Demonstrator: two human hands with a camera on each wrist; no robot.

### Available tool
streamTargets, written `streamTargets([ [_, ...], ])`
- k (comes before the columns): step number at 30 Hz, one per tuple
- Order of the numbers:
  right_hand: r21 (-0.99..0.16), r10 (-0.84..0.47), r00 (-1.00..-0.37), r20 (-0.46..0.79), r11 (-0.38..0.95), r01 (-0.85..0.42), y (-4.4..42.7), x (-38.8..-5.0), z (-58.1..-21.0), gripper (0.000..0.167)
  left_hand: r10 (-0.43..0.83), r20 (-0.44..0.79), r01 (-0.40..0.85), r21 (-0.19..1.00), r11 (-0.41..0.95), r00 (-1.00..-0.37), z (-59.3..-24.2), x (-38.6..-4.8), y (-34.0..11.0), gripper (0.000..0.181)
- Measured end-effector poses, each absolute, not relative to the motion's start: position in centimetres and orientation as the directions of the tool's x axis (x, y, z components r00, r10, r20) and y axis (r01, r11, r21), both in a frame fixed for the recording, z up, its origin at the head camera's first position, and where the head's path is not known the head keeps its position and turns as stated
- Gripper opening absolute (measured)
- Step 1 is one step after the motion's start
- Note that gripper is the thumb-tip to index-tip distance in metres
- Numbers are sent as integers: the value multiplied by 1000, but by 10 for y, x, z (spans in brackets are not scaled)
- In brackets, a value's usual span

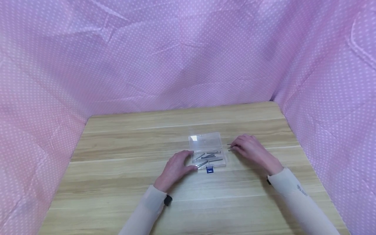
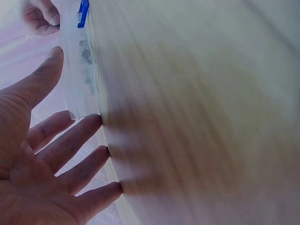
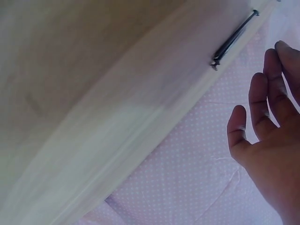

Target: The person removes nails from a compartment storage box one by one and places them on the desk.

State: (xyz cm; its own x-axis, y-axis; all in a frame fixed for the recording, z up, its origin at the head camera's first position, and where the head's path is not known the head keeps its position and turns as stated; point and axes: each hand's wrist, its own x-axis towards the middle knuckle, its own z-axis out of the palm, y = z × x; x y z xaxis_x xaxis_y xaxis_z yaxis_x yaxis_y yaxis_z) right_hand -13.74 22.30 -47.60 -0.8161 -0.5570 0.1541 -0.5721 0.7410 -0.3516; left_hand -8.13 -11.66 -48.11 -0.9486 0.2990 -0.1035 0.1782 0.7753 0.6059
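A clear plastic box (image 1: 223, 164) lies on the table with its lid (image 1: 205, 142) folded back and several grey nails (image 1: 208, 156) inside. My left hand (image 1: 175, 166) is at the box's left side, thumb by the front corner and forefinger farther back. In the left wrist view its fingers are spread and fairly straight, some fingertips resting on the table. Right of the box, my right hand (image 1: 249, 148) is over a few loose nails (image 3: 234, 40). In the right wrist view its fingers are loosely bent, apart from those nails, and nothing shows between them.
The wooden table (image 1: 123, 182) extends around the box on all sides. A blue latch (image 1: 210, 169) sticks out at the box's front. Pink dotted cloth (image 1: 141, 58) hangs behind the table and along both sides.
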Motion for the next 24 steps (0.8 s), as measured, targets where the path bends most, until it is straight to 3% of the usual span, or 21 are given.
streamTargets([
  [15, -357, -504, -797, 332, 716, -601, 210, -125, -475, 18, 296, -113, 170, 607, 776, -948, -483, -82, -117, 67],
  [24, -395, -485, -801, 350, 699, -596, 198, -119, -477, 16, 301, -109, 177, 606, 776, -947, -483, -81, -117, 66],
])
